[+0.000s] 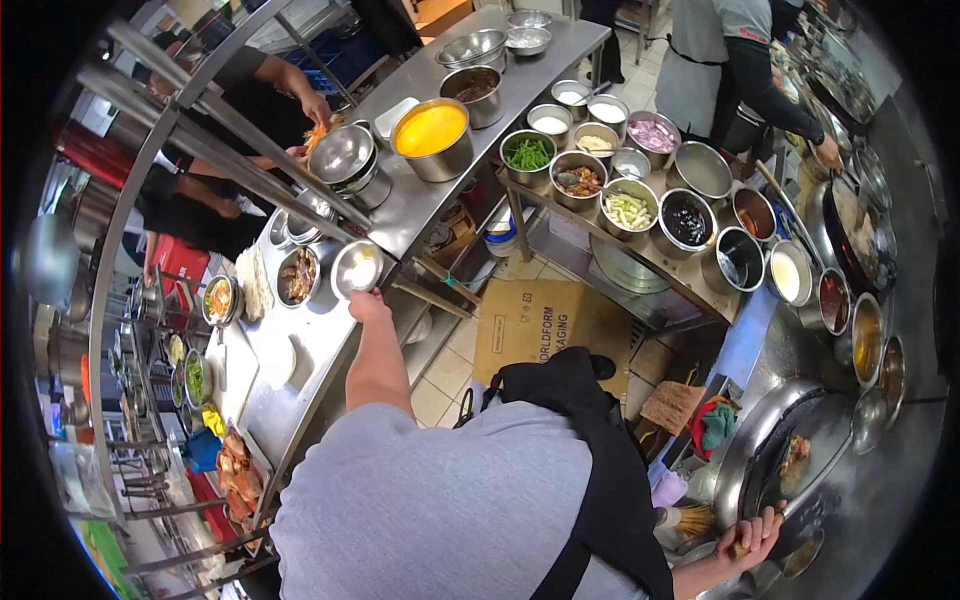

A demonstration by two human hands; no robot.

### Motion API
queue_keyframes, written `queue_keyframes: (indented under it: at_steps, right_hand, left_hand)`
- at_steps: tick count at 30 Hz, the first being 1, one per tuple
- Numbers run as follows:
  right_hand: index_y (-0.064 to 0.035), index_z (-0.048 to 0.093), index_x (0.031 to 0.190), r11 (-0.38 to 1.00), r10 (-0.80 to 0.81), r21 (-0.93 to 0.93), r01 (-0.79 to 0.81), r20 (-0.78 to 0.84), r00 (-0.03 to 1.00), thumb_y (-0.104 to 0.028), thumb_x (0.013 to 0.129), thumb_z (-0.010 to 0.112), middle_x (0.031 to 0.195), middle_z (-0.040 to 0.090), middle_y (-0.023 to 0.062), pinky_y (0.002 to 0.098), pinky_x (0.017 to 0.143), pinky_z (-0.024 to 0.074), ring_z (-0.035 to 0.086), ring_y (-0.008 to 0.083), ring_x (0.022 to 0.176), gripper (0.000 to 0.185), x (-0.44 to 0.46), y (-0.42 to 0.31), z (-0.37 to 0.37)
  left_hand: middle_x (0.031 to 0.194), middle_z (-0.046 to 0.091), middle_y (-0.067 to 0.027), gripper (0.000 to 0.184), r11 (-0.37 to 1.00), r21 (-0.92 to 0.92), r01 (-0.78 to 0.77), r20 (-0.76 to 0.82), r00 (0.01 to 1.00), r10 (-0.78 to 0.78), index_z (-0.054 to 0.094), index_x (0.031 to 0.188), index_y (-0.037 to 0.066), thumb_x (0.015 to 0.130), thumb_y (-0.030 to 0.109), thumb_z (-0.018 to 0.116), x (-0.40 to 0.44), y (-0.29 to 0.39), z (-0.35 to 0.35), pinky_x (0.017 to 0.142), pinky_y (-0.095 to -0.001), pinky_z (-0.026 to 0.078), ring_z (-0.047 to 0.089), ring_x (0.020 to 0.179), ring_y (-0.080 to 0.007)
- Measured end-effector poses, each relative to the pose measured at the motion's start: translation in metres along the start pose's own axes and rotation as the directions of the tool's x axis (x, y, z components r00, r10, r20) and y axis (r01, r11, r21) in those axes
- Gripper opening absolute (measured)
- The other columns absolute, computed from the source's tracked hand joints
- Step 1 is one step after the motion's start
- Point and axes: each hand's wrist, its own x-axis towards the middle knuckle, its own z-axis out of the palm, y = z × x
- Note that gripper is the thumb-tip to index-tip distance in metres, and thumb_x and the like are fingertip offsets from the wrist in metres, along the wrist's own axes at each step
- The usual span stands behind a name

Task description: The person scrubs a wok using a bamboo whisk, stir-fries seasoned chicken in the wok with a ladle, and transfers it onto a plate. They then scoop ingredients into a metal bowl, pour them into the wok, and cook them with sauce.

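My left hand (369,304) reaches out over the steel counter (318,345), its fingers closed on the rim of a small metal bowl (345,283). Something pale or shiny shows in that bowl, too bright to make out. Beside it stands a metal pot of browned pieces (297,276). Down at the lower right, my right hand (752,537) is wrapped round the handle of a long ladle (868,422). The ladle slants across a dark wok (765,470), its scoop beyond the far rim. Cooked food (796,455) lies in the wok.
Several seasoning and vegetable pots crowd a side table (690,272). A pot of orange liquid (431,140) stands on the counter. Metal shelf rails (215,165) cross the left. Flattened cardboard (548,335) covers the floor. Co-workers stand at left and at the upper right stove.
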Motion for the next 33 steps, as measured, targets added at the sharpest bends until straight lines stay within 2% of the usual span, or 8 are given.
queue_keyframes:
  at_steps: [6,8,14,19,20,24,26,33]
  right_hand:
    - [-0.004,0.028,0.138,0.779,-0.338,-0.62,0.096,-0.286,0.897,-0.015,0.094,0.045,0.069,0.037,-0.0016,0.0183,0.036,0.0308,0.035,0.0039,0.045,0.048,-0.039,0.018,0.045]
    - [-0.0046,0.031,0.137,0.914,-0.319,-0.328,0.237,-0.224,0.921,-0.015,0.091,0.051,0.073,0.044,-0.0006,0.019,0.037,0.0328,0.035,0.0046,0.046,0.051,-0.049,0.025,0.02]
    - [-0.0078,0.038,0.132,0.592,-0.62,-0.797,-0.122,-0.547,0.562,-0.011,0.09,0.05,0.068,0.048,0.002,0.0228,0.038,0.0377,0.044,0.0083,0.046,0.043,-0.058,0.048,-0.011]
    - [-0.0048,0.048,0.122,0.07,-0.86,-0.85,-0.523,-0.317,0.399,-0.02,0.089,0.05,0.077,0.06,0.0116,0.0343,0.046,0.0453,0.057,0.0199,0.05,0.036,-0.012,0.041,-0.107]
    - [-0.0044,0.048,0.121,0.439,-0.703,-0.797,-0.415,-0.592,0.394,-0.021,0.089,0.049,0.074,0.06,0.0112,0.0337,0.046,0.0457,0.057,0.0196,0.049,0.036,0.003,0.037,-0.048]
    - [-0.0043,0.039,0.133,0.448,-0.574,-0.766,-0.461,-0.641,0.509,-0.021,0.089,0.049,0.076,0.062,0.0143,0.0358,0.052,0.0489,0.061,0.025,0.056,0.048,0.028,0.045,-0.038]
    - [-0.0061,0.039,0.134,-0.2,-0.78,-0.779,-0.595,-0.241,0.578,-0.019,0.088,0.048,0.086,0.064,0.0199,0.0427,0.068,0.0501,0.063,0.0354,0.072,0.048,0.012,0.076,-0.059]
    - [-0.0095,0.037,0.135,-0.041,-0.763,-0.587,-0.809,-0.504,0.404,-0.016,0.086,0.049,0.091,0.063,0.0227,0.0478,0.076,0.0461,0.059,0.041,0.085,0.051,-0.048,0.126,0.064]
  left_hand:
    - [0.123,0.048,-0.0232,0.078,0.978,0.136,0.157,0.385,0.901,-0.198,0.039,0.123,-0.011,0.089,0.059,0.025,0.051,-0.042,0.006,0.082,-0.0389,0.044,0.051,0.1,-0.0314]
    - [0.089,0.054,-0.0156,0.064,0.926,0.369,0.081,0.294,0.935,-0.199,0.05,0.096,-0.002,0.088,0.059,0.034,-0.029,-0.053,0.033,0.062,-0.0359,0.046,0.053,0.076,-0.0244]
    - [0.056,0.039,0.0044,0.022,0.429,0.765,-0.481,0.478,-0.024,-0.878,0.049,0.076,0.014,0.088,0.032,0.055,-0.283,-0.239,0.072,0.041,-0.0226,0.031,0.039,0.046,-0.0094]
    - [0.073,0.057,-0.0037,0.017,0.894,-0.081,-0.441,0.221,-0.882,-0.415,0.061,0.092,0.006,0.087,0.021,0.059,-0.558,-0.231,0.033,0.066,-0.0289,0.046,0.057,0.073,-0.0157]
    - [0.091,0.061,-0.0089,0.019,0.916,-0.242,-0.32,0.159,-0.944,-0.288,0.061,0.099,0.007,0.085,0.02,0.06,-0.598,-0.216,0.022,0.079,-0.0348,0.046,0.058,0.091,-0.0239]
    - [0.109,0.057,-0.0111,0.021,0.832,-0.447,0.328,-0.113,-0.944,0.311,0.061,0.101,0.011,0.083,0.022,0.06,-0.712,-0.171,-0.017,0.088,-0.0437,0.04,0.054,0.1,-0.0306]
    - [0.105,0.059,-0.0099,0.02,0.829,-0.47,0.304,-0.259,-0.945,0.199,0.062,0.099,0.012,0.085,0.026,0.059,-0.734,-0.173,-0.031,0.085,-0.0438,0.041,0.054,0.099,-0.0299]
    - [0.086,0.064,-0.0059,0.024,0.762,-0.536,0.364,-0.528,-0.849,0.034,0.065,0.093,0.015,0.089,0.035,0.051,-0.762,-0.234,-0.045,0.077,-0.0449,0.041,0.057,0.092,-0.0268]
